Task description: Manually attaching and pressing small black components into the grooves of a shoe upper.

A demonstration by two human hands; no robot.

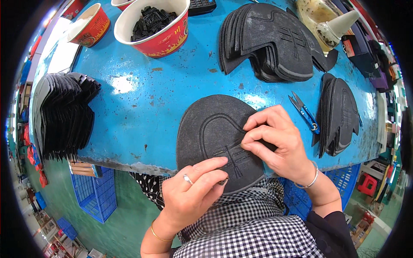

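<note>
A rounded black padded piece point(215, 107) with a raised corded curve and embossed lines lies at the table's front edge, its lower end reaching over my lap. My right hand point(279, 146) is above its right side, thumb and fingertips pinched together at the embossed lines. Whatever is between those fingertips is too small to make out. Lower on the piece rests my left hand point(193, 189), its index finger touching the surface beside the lines. Its other fingers are curled, with a small dark bit at one fingertip. Blue-handled thread snips point(306, 115) lie beyond my right hand, apart from it.
Stacks of similar black pieces stand at the back point(275, 43) and right point(340, 116). Black folded sheets point(66, 116) are piled at left. A red-and-white tub point(167, 41) holds small black parts. Behind are a smaller tub point(97, 28) and a glue-stained container point(307, 19). Blue crates point(92, 193) stand below.
</note>
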